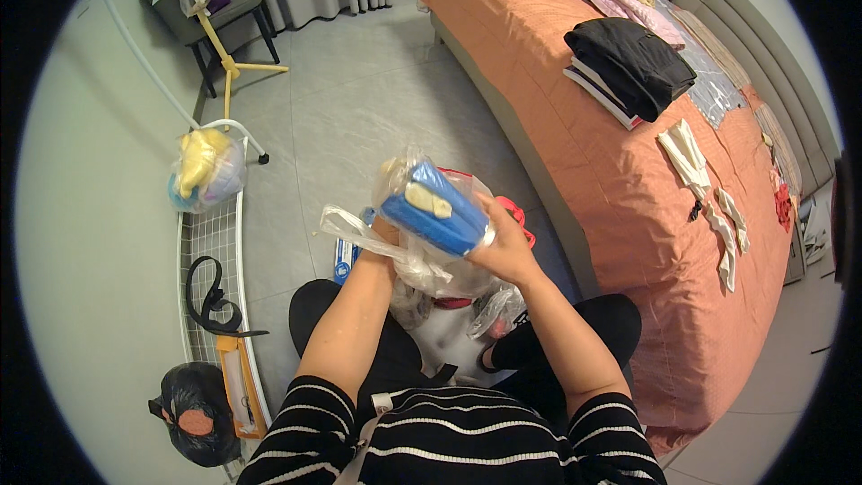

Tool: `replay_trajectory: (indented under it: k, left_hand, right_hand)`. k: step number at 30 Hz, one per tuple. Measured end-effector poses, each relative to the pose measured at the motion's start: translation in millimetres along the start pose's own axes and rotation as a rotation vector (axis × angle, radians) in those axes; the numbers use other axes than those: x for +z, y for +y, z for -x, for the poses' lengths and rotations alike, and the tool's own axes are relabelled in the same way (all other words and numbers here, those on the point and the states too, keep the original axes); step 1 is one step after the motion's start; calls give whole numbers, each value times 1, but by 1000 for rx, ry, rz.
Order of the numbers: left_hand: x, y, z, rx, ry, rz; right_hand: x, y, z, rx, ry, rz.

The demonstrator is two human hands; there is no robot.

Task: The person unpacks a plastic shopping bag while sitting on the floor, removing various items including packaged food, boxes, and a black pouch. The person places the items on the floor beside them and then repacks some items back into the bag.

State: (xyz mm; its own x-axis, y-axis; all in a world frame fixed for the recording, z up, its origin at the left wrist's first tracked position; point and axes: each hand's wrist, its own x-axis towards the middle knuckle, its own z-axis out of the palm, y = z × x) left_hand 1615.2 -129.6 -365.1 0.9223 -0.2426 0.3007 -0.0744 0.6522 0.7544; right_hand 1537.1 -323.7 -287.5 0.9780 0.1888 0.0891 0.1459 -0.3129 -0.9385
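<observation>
Blue oblong packet in clear plastic [431, 223] is mid-view; the bare right hand [505, 247] clasps its four-o'clock end; the bare left hand [385, 231], toward eight o'clock, is partly hidden, grip impossible to tell.

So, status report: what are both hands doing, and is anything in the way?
Right hand gripping blue package. Left hand partly hidden by translucent bag, grip unclear. Bag bunched below package, crowding both hands.
</observation>
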Motion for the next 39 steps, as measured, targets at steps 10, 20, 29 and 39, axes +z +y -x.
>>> replay_trajectory:
  k: [10,20,29,39]
  left_hand:
    - [4,19,24,3,-52,-228]
    - [36,41,25,169,-350,511]
    - [50,92,24,-222,-104,481]
    - [18,91,40,41,74,486]
  right_hand:
    - [11,-6,6,-246,-188,123]
    - [37,-10,24,-661,21,593]
    - [31,11,15,-941,333,735]
    - [51,11,-33,-962,223,678]
